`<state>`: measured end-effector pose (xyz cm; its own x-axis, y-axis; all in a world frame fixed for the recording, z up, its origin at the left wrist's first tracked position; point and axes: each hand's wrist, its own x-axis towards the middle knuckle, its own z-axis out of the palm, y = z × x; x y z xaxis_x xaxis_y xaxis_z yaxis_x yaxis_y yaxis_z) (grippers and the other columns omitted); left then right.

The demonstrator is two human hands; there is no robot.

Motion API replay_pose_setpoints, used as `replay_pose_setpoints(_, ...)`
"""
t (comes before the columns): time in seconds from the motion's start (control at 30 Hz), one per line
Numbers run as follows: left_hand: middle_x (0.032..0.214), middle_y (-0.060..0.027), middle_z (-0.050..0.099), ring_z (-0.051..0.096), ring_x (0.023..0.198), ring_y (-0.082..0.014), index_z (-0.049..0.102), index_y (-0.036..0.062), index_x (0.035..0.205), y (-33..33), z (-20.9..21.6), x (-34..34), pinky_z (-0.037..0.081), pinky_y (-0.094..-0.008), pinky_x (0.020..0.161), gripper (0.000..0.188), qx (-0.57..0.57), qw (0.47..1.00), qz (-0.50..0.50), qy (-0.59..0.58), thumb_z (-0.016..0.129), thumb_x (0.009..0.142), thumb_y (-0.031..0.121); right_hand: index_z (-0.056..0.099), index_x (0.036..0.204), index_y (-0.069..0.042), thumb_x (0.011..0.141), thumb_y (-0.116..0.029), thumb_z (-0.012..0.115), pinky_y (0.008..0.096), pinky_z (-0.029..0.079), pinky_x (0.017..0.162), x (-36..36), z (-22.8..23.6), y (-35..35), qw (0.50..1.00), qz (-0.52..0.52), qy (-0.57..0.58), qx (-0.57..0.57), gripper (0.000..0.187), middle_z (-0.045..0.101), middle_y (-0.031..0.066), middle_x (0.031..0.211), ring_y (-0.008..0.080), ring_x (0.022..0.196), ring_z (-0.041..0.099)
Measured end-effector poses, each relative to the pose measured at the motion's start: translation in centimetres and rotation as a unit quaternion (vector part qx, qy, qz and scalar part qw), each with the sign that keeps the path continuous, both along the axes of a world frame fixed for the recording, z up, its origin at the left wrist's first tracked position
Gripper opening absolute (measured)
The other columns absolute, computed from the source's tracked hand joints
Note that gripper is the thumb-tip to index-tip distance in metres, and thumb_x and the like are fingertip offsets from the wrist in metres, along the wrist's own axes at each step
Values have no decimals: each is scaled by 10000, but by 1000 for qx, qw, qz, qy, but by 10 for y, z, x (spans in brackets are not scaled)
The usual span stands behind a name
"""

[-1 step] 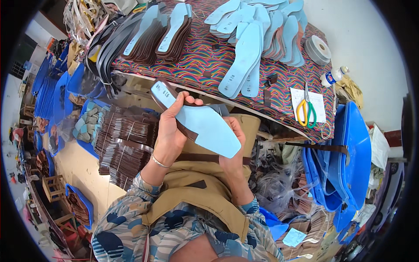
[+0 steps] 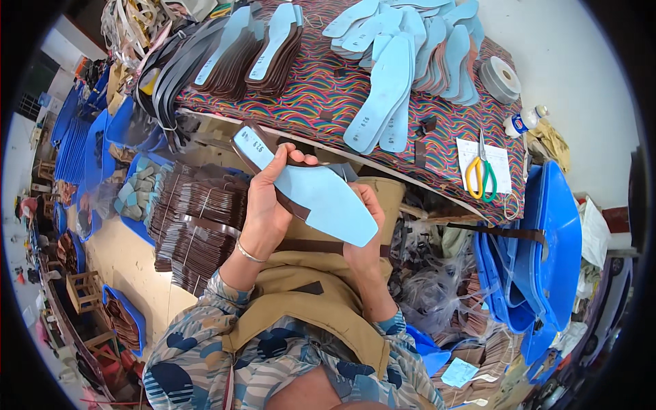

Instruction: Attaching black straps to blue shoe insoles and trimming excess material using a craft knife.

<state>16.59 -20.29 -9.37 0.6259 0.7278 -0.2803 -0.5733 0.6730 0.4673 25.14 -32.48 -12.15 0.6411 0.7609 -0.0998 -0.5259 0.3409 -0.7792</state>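
A light blue shoe insole with a dark brown strap-like piece along its edge lies slantwise between my hands, in front of the table. My left hand grips its narrow middle, thumb on the blue face and fingers curled round the far edge. At the wide toe end, my right hand holds the right edge, with its fingers partly hidden behind the insole. The heel end points up and left and bears small dark print. A grey-blue piece shows behind the insole; what it is cannot be made out.
On the patterned table are brown-edged insole stacks, loose blue insoles, a tape roll, scissors and a bottle. Brown bundles stand at left, blue tubs at right. Black straps hang over the table edge.
The insole's heel end has tipped very slightly to the left. Both hands keep their hold.
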Motion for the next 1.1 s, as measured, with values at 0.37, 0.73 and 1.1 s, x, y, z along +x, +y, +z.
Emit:
replay_pose_setpoints(0.37,854,-36,589,595,918,-228,555,58,1009,-6,-4,-11,509,-383,856,128,5,1000,14,21,570,967,178,576,1119,0,981,-193,538,260,512,840,-16,-21,-12,987,41,154,28,240,652,54,1073,106,965,627)
replay_pose_setpoints(0.73,859,-39,600,603,912,-234,551,64,1026,-12,-13,-6,522,-382,844,142,4,996,20,91,570,970,193,540,957,-28,949,-162,589,190,462,711,-21,-28,4,995,-19,83,53,142,584,-10,883,28,787,544)
replay_pose_setpoints(1.1,868,-89,637,663,882,-257,555,-2,1064,-3,-3,-11,572,-406,797,218,49,990,73,111,606,944,173,525,885,-49,932,-169,591,180,400,686,-1,-20,17,999,45,11,1,145,532,-22,809,34,730,470)
